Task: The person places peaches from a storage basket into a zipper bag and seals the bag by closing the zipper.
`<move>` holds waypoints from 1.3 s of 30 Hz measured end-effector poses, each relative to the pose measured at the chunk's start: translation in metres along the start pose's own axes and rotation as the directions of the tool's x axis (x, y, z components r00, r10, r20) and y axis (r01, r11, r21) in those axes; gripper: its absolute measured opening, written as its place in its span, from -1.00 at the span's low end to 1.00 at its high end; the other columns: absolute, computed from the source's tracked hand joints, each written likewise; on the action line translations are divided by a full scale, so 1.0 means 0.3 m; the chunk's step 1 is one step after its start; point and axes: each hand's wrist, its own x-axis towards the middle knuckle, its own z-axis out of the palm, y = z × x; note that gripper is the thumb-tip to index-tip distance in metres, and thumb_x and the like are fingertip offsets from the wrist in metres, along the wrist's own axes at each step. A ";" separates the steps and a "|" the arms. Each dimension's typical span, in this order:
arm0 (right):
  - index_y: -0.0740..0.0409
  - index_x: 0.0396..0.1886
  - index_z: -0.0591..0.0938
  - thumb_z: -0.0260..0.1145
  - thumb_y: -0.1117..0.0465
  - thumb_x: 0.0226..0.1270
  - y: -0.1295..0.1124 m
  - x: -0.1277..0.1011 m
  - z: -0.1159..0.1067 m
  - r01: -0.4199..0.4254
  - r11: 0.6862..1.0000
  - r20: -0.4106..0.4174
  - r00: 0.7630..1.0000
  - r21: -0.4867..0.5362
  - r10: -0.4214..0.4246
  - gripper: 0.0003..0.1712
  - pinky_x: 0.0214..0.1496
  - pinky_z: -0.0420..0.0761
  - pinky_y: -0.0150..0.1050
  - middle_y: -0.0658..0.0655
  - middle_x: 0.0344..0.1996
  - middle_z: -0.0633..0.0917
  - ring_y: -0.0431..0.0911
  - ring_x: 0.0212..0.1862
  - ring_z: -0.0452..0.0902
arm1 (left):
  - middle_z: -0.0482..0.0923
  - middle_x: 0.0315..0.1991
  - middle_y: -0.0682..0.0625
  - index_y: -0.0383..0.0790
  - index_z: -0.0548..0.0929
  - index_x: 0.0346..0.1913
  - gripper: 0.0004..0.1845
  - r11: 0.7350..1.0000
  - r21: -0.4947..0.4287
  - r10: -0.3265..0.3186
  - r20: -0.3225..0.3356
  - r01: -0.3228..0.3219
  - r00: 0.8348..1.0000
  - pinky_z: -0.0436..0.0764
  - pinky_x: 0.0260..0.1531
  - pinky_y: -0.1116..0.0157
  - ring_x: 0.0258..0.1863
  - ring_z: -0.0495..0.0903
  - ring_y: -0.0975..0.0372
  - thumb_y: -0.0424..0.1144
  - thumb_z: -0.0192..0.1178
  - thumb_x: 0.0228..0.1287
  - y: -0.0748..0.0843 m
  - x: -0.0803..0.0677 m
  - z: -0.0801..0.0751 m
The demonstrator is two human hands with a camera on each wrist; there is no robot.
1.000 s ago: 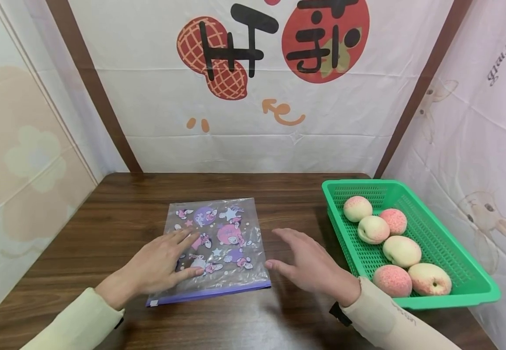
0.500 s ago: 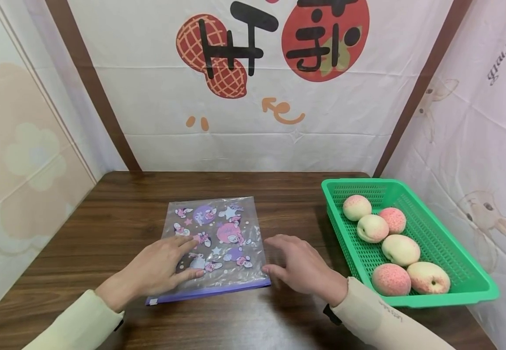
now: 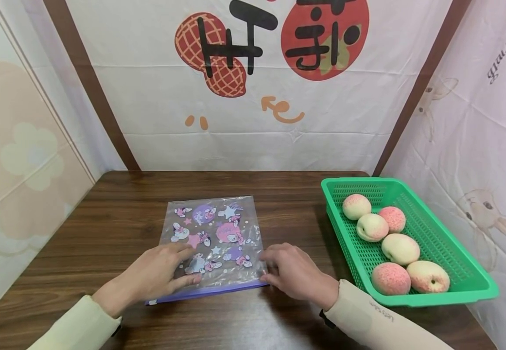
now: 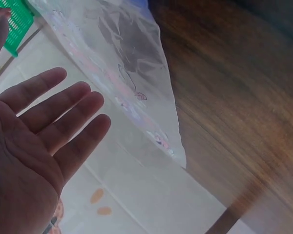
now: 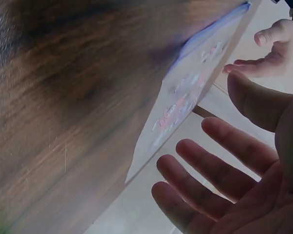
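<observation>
A clear zip bag printed with pink and purple cartoons lies flat on the brown table, its purple zip strip toward me. My left hand rests flat on the bag's near left part with its fingers straight. In the left wrist view, the left hand shows an open palm beside the bag. My right hand sits at the bag's near right corner, its fingertips touching the edge. The right wrist view shows the right hand with loose, spread fingers next to the bag.
A green slotted basket stands at the table's right side, holding several pink-and-cream peaches. Printed cloth walls close in the back and both sides. Bare wood lies left of the bag and beyond it.
The right hand moved left and down to the bag's near right corner. The left hand drew back slightly toward me on the bag. The bag stayed in place.
</observation>
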 end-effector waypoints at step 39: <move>-0.14 -0.49 0.75 0.59 0.04 0.17 -0.019 0.039 0.110 0.138 0.956 0.051 0.990 -0.260 -0.129 -0.84 -0.53 0.53 -0.26 -0.17 -0.55 0.67 -0.32 -0.51 0.52 | 0.50 -0.44 0.36 0.19 0.69 -0.43 -0.84 0.954 -0.103 0.278 -0.051 -0.282 0.959 0.41 -0.56 0.44 -0.47 0.34 0.48 -0.16 0.49 0.10 0.010 -0.037 0.030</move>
